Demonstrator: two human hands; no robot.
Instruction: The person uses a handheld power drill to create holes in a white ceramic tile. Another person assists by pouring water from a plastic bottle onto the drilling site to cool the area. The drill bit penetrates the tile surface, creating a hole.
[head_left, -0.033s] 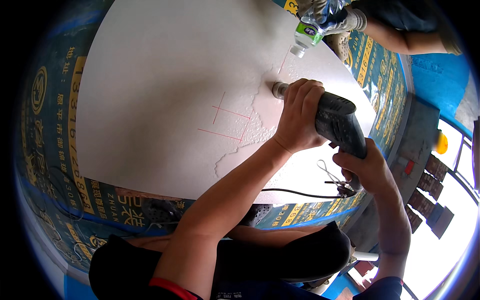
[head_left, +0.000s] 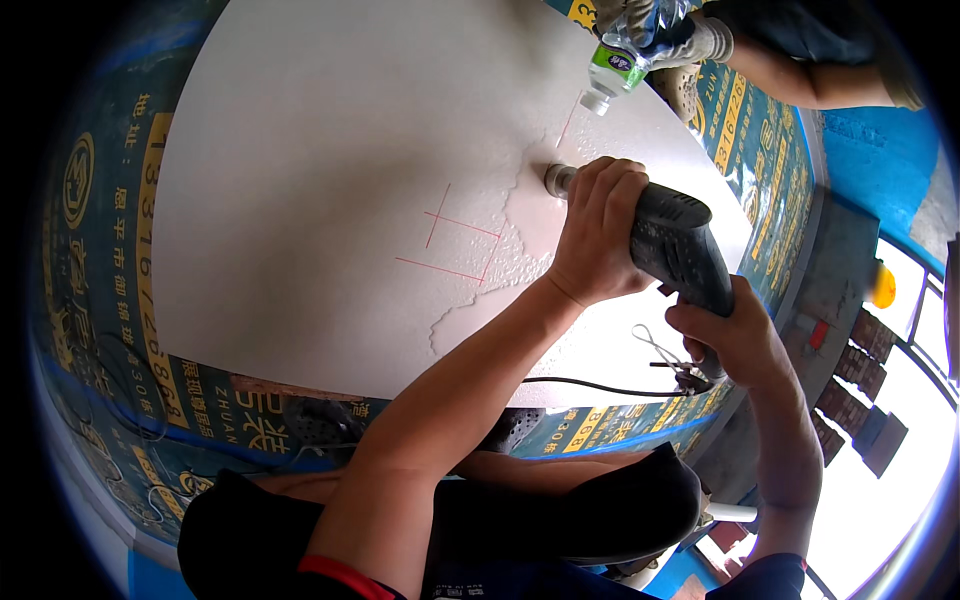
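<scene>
A dark, dusty electric drill (head_left: 685, 250) is held in both my hands over a large pale tile (head_left: 330, 120). Wrapped round the drill's front end is my left hand (head_left: 605, 235). My right hand (head_left: 735, 335) grips its rear handle, with the fingers near the trigger. A round metal hole saw bit (head_left: 557, 180) at the drill's front meets the tile surface, inside a wet patch (head_left: 535, 215). Left of the bit, thin red lines (head_left: 465, 225) mark the tile. From the handle a black cord (head_left: 600, 387) runs left across the tile's near edge.
At the upper right, another person's gloved hand (head_left: 690, 40) tilts a clear plastic bottle (head_left: 615, 70) with a green label, cap end toward the tile. Printed green protective sheeting (head_left: 110, 250) surrounds the tile. Stacked brown blocks (head_left: 850, 370) stand far right.
</scene>
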